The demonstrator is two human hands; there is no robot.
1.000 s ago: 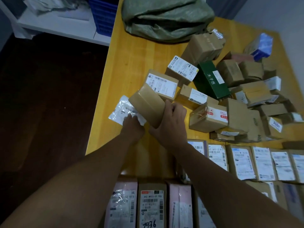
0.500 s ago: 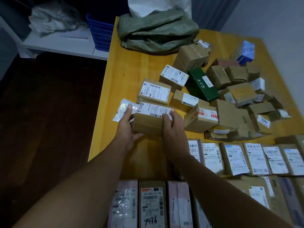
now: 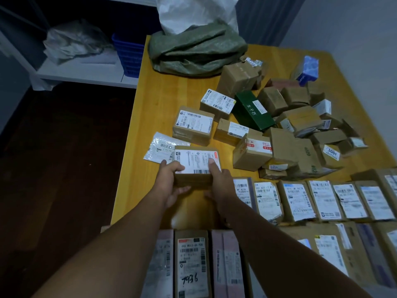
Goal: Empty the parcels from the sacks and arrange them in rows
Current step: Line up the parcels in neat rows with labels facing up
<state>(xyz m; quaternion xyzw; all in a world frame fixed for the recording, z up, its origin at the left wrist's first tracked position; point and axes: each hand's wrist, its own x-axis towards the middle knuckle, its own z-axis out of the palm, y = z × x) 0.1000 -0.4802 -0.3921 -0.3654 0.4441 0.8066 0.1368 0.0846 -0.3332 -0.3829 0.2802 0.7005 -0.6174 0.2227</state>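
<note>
Wooden table (image 3: 150, 117), crumpled green sack (image 3: 197, 52), left hand (image 3: 169, 181), right hand (image 3: 222, 183), fingers (image 3: 175, 167) clasping labelled parcel (image 3: 194, 157)

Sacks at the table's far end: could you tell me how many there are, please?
2: a green sack lies crumpled on the far end of the table; a white sack stands behind it. Others may be hidden behind them.

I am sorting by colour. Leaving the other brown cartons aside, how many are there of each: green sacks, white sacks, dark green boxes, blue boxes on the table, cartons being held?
Green sack: 1
White sack: 1
Dark green box: 1
Blue box: 1
Brown carton gripped by left hand and right hand: 1
Total: 5
</note>
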